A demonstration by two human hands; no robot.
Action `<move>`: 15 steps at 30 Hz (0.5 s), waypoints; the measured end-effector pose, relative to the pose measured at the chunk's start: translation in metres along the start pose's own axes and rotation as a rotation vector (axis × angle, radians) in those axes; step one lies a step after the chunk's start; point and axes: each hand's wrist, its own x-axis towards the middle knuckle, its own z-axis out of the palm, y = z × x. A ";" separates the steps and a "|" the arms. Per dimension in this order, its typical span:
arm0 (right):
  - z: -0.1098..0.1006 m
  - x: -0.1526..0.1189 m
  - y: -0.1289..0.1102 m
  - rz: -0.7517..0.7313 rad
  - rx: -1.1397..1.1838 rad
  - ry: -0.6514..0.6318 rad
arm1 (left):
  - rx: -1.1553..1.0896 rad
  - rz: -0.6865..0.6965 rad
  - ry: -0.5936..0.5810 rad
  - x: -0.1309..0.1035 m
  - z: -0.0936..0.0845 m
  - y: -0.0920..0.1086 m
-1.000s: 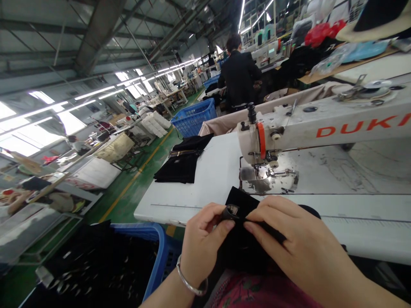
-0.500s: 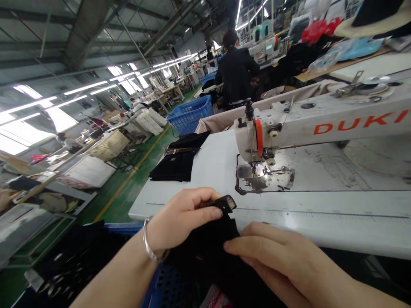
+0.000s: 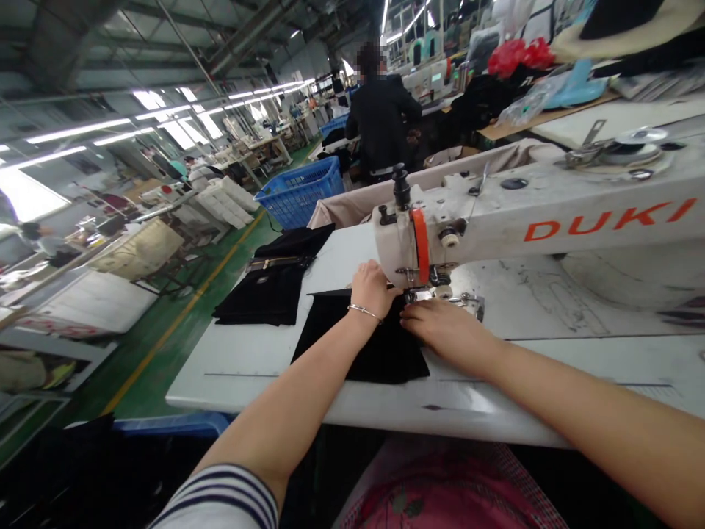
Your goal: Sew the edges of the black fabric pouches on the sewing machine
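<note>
A black fabric piece [image 3: 380, 356] lies on the white sewing table [image 3: 247, 382], its far edge by the needle area of the sewing machine [image 3: 529, 209]. My left hand [image 3: 371, 288], with a silver bracelet at the wrist, is at the fabric's far edge, its fingers closed on it beside the presser foot [image 3: 412, 294]. On the other side my right hand [image 3: 435, 323] presses fingertips down on the fabric close to the foot, fingers together. The fingertips of both hands are partly hidden, and the needle is hard to make out.
A stack of black pieces with a zipper [image 3: 264, 283] lies at the table's left. Behind it stands a blue basket [image 3: 302, 195]. A co-worker [image 3: 382, 121] in dark clothes sits farther back. Another blue crate [image 3: 170, 425] with dark fabric is below the table's left edge.
Both hands have moved forward, carrying the black fabric from the table's front edge to the machine's presser foot. The fabric now lies flat on the table. My view has shifted slightly.
</note>
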 end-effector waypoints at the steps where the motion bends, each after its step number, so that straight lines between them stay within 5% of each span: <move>1: -0.002 -0.002 0.006 -0.011 -0.001 -0.009 | -0.009 0.026 0.013 0.002 0.004 0.003; 10: 0.011 -0.033 0.007 -0.029 0.039 0.075 | -0.112 0.325 0.016 -0.059 0.012 0.008; 15: 0.010 -0.030 0.004 -0.022 0.015 0.076 | -0.101 0.418 -0.007 -0.064 0.008 0.004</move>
